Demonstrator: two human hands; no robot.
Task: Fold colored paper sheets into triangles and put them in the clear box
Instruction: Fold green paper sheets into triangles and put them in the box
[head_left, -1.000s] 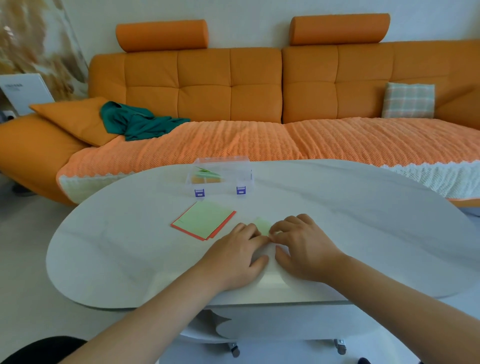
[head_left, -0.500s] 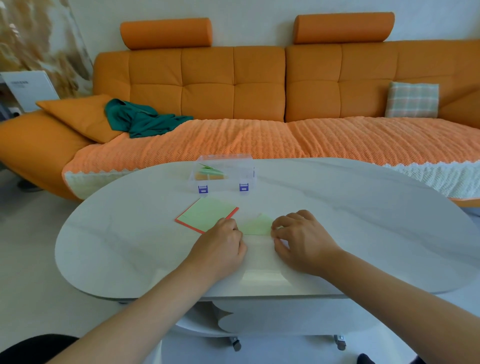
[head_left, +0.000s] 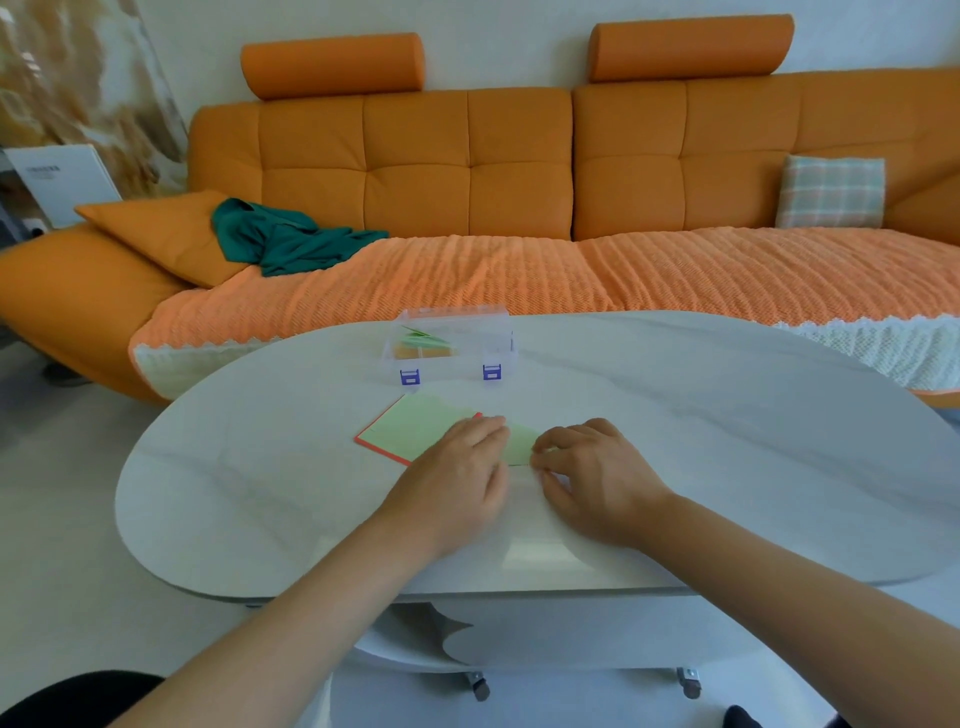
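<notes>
The left hand (head_left: 457, 478) lay palm down on the table (head_left: 727, 441), its fingers pressing the left part of a pale green sheet (head_left: 521, 442). The right hand (head_left: 597, 480) sat just beside it, fingers curled onto the sheet's right edge; I could not tell if they pinched it. The sheet lay between the hands, toward the near edge. A stack of paper (head_left: 410, 426) lay just left, and the clear box (head_left: 449, 343) stood by the far edge, holding folded pieces.
</notes>
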